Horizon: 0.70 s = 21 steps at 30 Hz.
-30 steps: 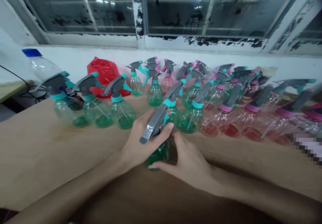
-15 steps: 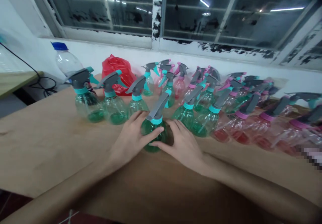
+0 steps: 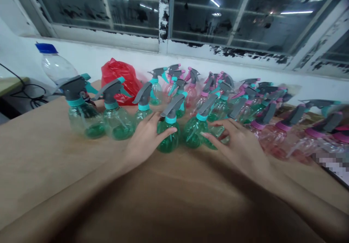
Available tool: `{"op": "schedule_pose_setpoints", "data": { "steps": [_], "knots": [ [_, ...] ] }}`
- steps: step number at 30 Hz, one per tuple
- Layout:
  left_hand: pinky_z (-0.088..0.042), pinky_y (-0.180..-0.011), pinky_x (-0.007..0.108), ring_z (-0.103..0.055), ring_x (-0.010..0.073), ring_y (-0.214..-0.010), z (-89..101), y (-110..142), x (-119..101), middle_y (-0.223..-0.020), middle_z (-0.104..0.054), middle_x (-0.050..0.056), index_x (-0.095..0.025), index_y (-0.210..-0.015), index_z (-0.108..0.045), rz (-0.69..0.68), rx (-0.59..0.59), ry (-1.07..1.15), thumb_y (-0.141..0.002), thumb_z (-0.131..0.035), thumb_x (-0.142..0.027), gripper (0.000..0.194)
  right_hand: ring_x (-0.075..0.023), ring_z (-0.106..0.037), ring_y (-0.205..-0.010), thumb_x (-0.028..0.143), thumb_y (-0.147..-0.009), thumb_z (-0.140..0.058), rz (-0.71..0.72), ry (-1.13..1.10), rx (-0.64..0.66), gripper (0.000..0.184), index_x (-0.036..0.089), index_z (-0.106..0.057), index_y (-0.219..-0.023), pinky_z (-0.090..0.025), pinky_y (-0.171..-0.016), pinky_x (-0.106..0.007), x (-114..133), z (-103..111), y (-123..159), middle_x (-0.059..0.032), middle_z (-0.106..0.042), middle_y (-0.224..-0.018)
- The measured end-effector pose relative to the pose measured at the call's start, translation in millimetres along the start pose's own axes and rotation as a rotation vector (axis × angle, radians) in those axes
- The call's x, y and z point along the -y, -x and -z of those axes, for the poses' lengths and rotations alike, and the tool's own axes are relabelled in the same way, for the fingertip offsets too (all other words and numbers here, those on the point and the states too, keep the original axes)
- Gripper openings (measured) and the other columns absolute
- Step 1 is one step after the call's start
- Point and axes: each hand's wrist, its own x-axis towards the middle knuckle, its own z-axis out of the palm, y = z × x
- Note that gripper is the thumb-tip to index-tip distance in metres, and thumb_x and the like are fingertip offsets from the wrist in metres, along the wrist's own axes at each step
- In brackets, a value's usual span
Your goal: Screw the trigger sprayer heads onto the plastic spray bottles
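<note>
My left hand [image 3: 148, 135] is curved round the left side of a clear green spray bottle [image 3: 168, 143], its thumb lying across the front. That bottle stands upright with a grey and teal trigger head. To its right is a second green spray bottle [image 3: 194, 135]. My right hand [image 3: 240, 143] is beside a third green spray bottle [image 3: 216, 141], thumb and fingers apart; the hand partly covers this bottle, and firm contact does not show. Left of my left hand stand several more green spray bottles [image 3: 120, 124], each with some green at the bottom.
Several pink spray bottles [image 3: 283, 143] stand on the right, with a mixed group behind. A red plastic bag [image 3: 120, 79] and a large blue-capped bottle [image 3: 57, 64] are at the back left. A blurred flat object [image 3: 334, 168] lies on the brown tabletop [image 3: 54, 163] at right.
The bottle between my hands has moved back into line beside the other green ones. My right hand has left it and shifted right to another green bottle. The view has also shifted slightly.
</note>
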Motion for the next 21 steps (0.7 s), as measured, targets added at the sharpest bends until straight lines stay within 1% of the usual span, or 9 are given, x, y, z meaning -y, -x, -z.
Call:
{"op": "schedule_pose_setpoints", "data": {
  "steps": [3, 6, 8, 10, 12, 15, 18, 21],
  "knots": [
    [-0.047, -0.087, 0.041, -0.06, 0.0284, -0.103, -2.5, -4.7, 1.3, -0.11, -0.064, 0.009, -0.018, -0.116, -0.049, 0.011, 0.011, 0.004, -0.088, -0.05, -0.051, 0.043, -0.0193, -0.064, -0.059, 0.053, -0.086, -0.05, -0.052, 0.004, 0.012, 0.041, 0.019, -0.059, -0.106, -0.05, -0.059, -0.037, -4.9, -0.9, -3.5, -0.0082, -0.068, -0.1],
    [-0.048, -0.085, 0.041, -0.061, 0.0285, -0.101, -5.2, -8.1, 2.3, -0.108, -0.064, 0.01, -0.016, -0.115, -0.05, 0.015, 0.018, 0.001, -0.088, -0.05, -0.051, 0.044, -0.0263, -0.067, -0.069, 0.055, -0.085, -0.05, -0.091, 0.02, 0.043, 0.045, 0.018, -0.058, -0.11, -0.052, -0.062, -0.04, -2.0, -6.4, -4.5, -0.0104, -0.069, -0.097],
    [-0.048, -0.085, 0.04, -0.061, 0.0281, -0.101, -6.8, -10.3, 2.7, -0.108, -0.064, 0.01, -0.016, -0.114, -0.05, 0.013, 0.016, -0.003, -0.087, -0.051, -0.05, 0.044, -0.0302, -0.068, -0.076, 0.055, -0.085, -0.05, -0.12, 0.01, 0.08, 0.052, 0.017, -0.055, -0.119, -0.053, -0.064, -0.043, 1.9, -10.6, -4.6, -0.0115, -0.07, -0.097],
    [-0.049, -0.083, 0.039, -0.062, 0.0274, -0.098, -8.2, -12.8, 2.9, -0.106, -0.065, 0.01, -0.016, -0.113, -0.052, 0.014, 0.014, -0.011, -0.087, -0.053, -0.049, 0.042, -0.0327, -0.068, -0.081, 0.056, -0.085, -0.048, -0.141, -0.013, 0.122, 0.062, 0.015, -0.046, -0.13, -0.053, -0.065, -0.045, 5.5, -14.7, -5.5, -0.0142, -0.068, -0.105],
    [-0.049, -0.081, 0.037, -0.063, 0.0267, -0.095, -9.4, -15.8, 3.0, -0.102, -0.066, 0.008, -0.016, -0.114, -0.052, 0.017, 0.013, -0.019, -0.086, -0.055, -0.046, 0.042, -0.0357, -0.066, -0.09, 0.058, -0.084, -0.047, -0.156, -0.019, 0.151, 0.069, 0.012, -0.04, -0.135, -0.053, -0.069, -0.047, 7.8, -19.1, -7.6, -0.0179, -0.064, -0.116],
    [-0.049, -0.081, 0.037, -0.063, 0.0261, -0.093, -10.9, -20.8, 3.9, -0.099, -0.066, 0.007, -0.017, -0.115, -0.051, 0.016, 0.019, -0.024, -0.087, -0.055, -0.044, 0.04, -0.039, -0.063, -0.097, 0.061, -0.083, -0.046, -0.191, -0.009, 0.176, 0.077, 0.008, -0.036, -0.138, -0.052, -0.071, -0.048, 8.3, -27.1, -11.7, -0.0225, -0.058, -0.122],
    [-0.049, -0.079, 0.036, -0.063, 0.0258, -0.091, -12.1, -25.1, 5.2, -0.097, -0.066, 0.007, -0.016, -0.114, -0.051, 0.015, 0.026, -0.025, -0.087, -0.054, -0.044, 0.039, -0.0392, -0.063, -0.095, 0.063, -0.082, -0.045, -0.215, -0.023, 0.197, 0.082, 0.005, -0.032, -0.139, -0.052, -0.069, -0.048, 7.0, -35.8, -14.8, -0.0249, -0.058, -0.119],
    [-0.049, -0.078, 0.036, -0.063, 0.0257, -0.09, -12.8, -28.3, 6.6, -0.096, -0.065, 0.007, -0.017, -0.112, -0.051, 0.017, 0.031, -0.03, -0.087, -0.055, -0.044, 0.037, -0.0396, -0.063, -0.092, 0.061, -0.081, -0.047, -0.224, -0.029, 0.191, 0.082, 0.004, -0.032, -0.138, -0.052, -0.067, -0.048, 6.3, -42.6, -16.3, -0.0257, -0.059, -0.115]
  ]
}}
